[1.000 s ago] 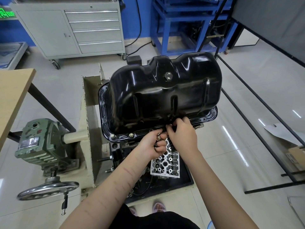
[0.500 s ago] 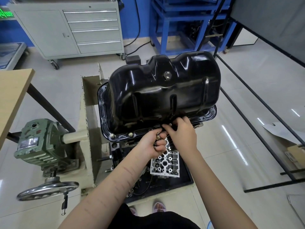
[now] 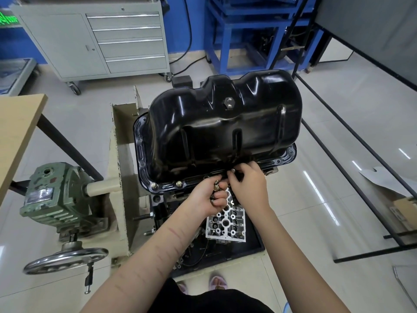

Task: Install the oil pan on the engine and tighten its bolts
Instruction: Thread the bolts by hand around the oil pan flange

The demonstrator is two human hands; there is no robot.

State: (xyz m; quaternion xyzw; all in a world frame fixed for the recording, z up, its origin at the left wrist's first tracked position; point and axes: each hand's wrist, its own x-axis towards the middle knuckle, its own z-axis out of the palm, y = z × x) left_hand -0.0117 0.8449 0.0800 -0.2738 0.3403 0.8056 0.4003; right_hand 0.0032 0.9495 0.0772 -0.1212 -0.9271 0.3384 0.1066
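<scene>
A glossy black oil pan (image 3: 225,132) sits upside-down on the engine, which is held in a beige stand. Two brass-coloured bolts (image 3: 179,183) stand in the pan's near flange at its left corner. My left hand (image 3: 208,199) is curled round a small bunch of loose bolts (image 3: 217,187) just below the flange. My right hand (image 3: 247,185) pinches one bolt (image 3: 232,170) with its fingertips at a hole in the near flange. The engine below is mostly hidden by my hands and the pan.
A green gearbox (image 3: 56,195) with a handwheel (image 3: 66,259) sits left of the stand (image 3: 117,177). A wooden table edge (image 3: 15,134) is at far left. A grey tool cabinet (image 3: 94,39), blue frames (image 3: 252,35) and a black rail frame (image 3: 352,177) stand around.
Both hands stay at the near flange; my right fingers have shifted slightly on the bolt. The pan has not moved.
</scene>
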